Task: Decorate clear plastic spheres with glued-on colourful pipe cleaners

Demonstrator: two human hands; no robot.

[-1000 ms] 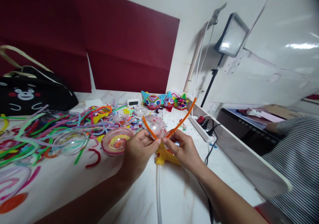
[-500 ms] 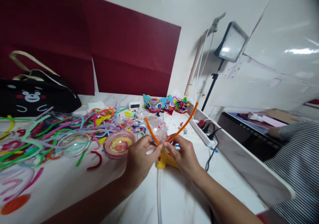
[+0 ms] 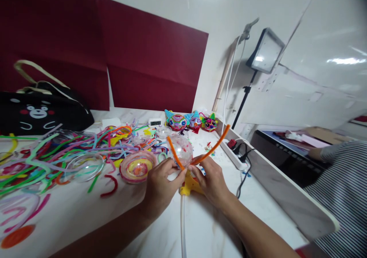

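Observation:
An orange pipe cleaner [image 3: 213, 148] is bent into a V, its two ends pointing up and outward. My left hand [image 3: 164, 179] pinches it near the bend, and my right hand [image 3: 211, 177] pinches it just to the right. Behind the fingers is a clear plastic dome [image 3: 182, 149] with pink specks. Under my hands lies a yellow glue gun [image 3: 187, 187], with a pale glue stick [image 3: 183, 223] reaching toward me; its front is hidden. Left of my left hand rests a clear bowl-shaped half shell [image 3: 138, 167] lined with pink and yellow rings.
Tangled pipe cleaners [image 3: 43, 162] cover the left side. Several decorated animal heads [image 3: 177, 121] stand at the back beside a small digital timer [image 3: 155, 122]. A power strip [image 3: 235, 154] with cables lies along the right ledge. Beyond it is a person in a striped sleeve [image 3: 341, 197].
The pipe cleaner's right arm has tipped slightly outward and lower. Both hands keep their pinch in nearly the same place.

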